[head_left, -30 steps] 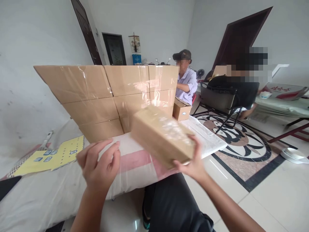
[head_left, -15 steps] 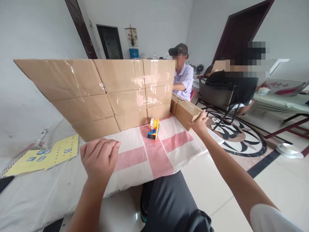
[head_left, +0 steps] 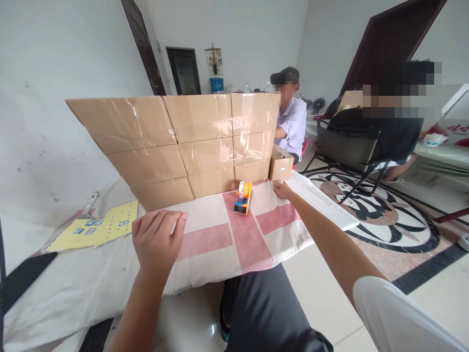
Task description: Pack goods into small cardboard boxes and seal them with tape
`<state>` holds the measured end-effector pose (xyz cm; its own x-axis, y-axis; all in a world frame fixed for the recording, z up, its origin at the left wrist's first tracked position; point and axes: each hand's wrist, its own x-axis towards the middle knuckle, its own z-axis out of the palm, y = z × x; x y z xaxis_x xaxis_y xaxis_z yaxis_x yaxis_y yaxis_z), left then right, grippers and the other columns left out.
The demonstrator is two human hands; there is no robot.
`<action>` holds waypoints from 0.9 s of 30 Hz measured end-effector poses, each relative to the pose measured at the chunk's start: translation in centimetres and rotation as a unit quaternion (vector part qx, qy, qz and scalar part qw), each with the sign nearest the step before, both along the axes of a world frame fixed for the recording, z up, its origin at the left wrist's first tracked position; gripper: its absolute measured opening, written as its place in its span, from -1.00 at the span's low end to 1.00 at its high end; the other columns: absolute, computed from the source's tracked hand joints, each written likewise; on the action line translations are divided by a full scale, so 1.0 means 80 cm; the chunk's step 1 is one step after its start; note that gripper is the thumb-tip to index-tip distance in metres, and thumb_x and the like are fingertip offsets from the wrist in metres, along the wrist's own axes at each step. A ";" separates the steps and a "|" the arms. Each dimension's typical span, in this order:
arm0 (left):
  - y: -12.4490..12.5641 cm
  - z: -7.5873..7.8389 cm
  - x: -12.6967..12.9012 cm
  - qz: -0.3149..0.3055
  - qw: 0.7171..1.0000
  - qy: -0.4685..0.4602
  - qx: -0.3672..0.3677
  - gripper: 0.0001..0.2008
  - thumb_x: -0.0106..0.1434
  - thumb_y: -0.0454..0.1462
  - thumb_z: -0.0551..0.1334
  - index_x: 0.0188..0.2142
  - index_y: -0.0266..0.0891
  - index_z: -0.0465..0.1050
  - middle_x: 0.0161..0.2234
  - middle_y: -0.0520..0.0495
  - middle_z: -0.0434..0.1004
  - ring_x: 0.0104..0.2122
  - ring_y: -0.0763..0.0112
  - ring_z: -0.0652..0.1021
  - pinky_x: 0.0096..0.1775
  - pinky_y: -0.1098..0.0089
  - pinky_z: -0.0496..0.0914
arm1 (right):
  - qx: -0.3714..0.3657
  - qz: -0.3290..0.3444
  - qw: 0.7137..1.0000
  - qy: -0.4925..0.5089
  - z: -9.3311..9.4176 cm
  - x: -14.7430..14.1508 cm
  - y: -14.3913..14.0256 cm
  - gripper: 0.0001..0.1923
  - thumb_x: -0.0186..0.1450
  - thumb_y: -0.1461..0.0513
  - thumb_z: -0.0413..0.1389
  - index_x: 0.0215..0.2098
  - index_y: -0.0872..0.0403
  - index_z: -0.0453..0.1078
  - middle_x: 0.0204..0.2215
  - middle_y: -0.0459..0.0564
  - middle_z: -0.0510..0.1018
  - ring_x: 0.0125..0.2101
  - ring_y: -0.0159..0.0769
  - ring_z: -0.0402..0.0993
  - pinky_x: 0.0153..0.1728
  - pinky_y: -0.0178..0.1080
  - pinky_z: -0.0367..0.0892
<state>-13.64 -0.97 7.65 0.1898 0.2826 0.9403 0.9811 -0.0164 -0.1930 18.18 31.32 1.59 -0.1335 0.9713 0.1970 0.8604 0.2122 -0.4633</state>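
Observation:
My left hand [head_left: 157,242] is held in a loose fist over the near left part of the cloth-covered table [head_left: 205,271], with nothing visible in it. At the right end of a wall of taped cardboard boxes [head_left: 205,142], my right hand [head_left: 282,189] rests low with curled fingers. Just behind it sits a smaller cardboard box [head_left: 281,166] with a white label on its near face. The hand is close to that box's bottom edge; whether it touches is unclear. A blue and orange tape dispenser [head_left: 243,198] with a tape roll stands before the wall.
Yellow sheets [head_left: 106,227] with small pictures lie on the table at the left. Past the boxes, a person in a cap and light shirt [head_left: 293,120] sits. Another person sits in a dark chair [head_left: 348,144] at the right, beyond the patterned floor [head_left: 370,210].
My right hand has let go of the box's near corner and drawn left and lower. The box now stands farther back, beside the wall's end. The view has turned slightly left.

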 end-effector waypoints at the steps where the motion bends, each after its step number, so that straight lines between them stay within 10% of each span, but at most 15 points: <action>1: -0.001 -0.003 -0.007 0.006 1.000 -0.009 -0.005 -0.88 0.31 -0.38 0.34 -0.28 -0.19 0.42 -0.42 -0.03 0.62 -0.34 0.23 0.56 -0.20 0.24 0.29 | -0.001 0.003 1.000 0.015 -0.007 0.001 -0.008 -0.61 0.45 0.07 0.18 0.15 0.09 0.41 0.14 0.11 0.49 0.07 -0.11 0.49 0.10 0.07 0.46; 9: 0.007 -0.041 -0.071 0.076 0.962 -0.197 -0.172 -0.80 0.46 -0.25 0.10 -0.26 -0.18 0.47 -0.29 -0.07 0.67 -0.22 0.21 0.60 -0.10 0.22 0.25 | 0.035 0.082 0.985 0.145 -0.034 -0.006 -0.128 -0.66 0.43 0.15 -0.09 -0.09 0.10 0.48 -0.05 0.19 0.62 0.00 -0.03 0.55 0.05 0.00 0.44; 13: 0.016 -0.059 -0.103 0.140 0.906 -0.296 -0.269 -0.71 0.47 -0.22 0.04 -0.32 -0.19 0.45 -0.32 -0.08 0.64 -0.21 0.23 0.59 -0.05 0.21 0.25 | 0.046 0.347 0.926 0.143 -0.036 -0.074 -0.226 -0.82 0.38 0.22 0.01 -0.23 0.02 0.47 -0.20 0.07 0.61 -0.13 -0.13 0.55 -0.04 -0.08 0.46; 18: 0.024 -0.088 -0.151 0.204 0.838 -0.385 -0.329 -0.54 0.54 -0.15 -0.03 -0.45 -0.21 0.40 -0.53 0.00 0.45 -0.41 0.34 0.50 -0.12 0.23 0.35 | 0.084 0.590 0.801 0.054 -0.026 -0.210 -0.302 -0.87 0.38 0.30 0.08 -0.29 0.04 0.46 -0.34 0.00 0.58 -0.26 -0.20 0.52 -0.18 -0.14 0.42; 24: 0.032 -0.117 -0.179 0.201 0.753 -0.469 -0.415 -0.69 0.43 -0.08 0.25 0.00 -0.26 0.49 -0.07 -0.13 0.56 -0.14 0.31 0.59 -0.08 0.18 0.54 | 0.113 0.539 0.835 -0.009 0.033 -0.438 -0.283 -0.77 0.47 0.27 -0.04 -0.02 0.04 0.43 0.09 0.06 0.54 -0.17 -0.30 0.56 -0.15 -0.24 0.48; 27: 0.037 -0.118 -0.178 0.184 0.728 -0.487 -0.447 -0.68 0.44 -0.10 0.25 0.06 -0.23 0.48 0.01 -0.16 0.55 -0.07 0.27 0.59 -0.02 0.14 0.54 | 0.136 0.518 0.842 -0.066 0.056 -0.562 -0.270 -0.61 0.44 0.27 -0.01 0.22 0.13 0.33 0.45 0.21 0.14 0.11 -0.08 0.47 0.01 -0.09 0.46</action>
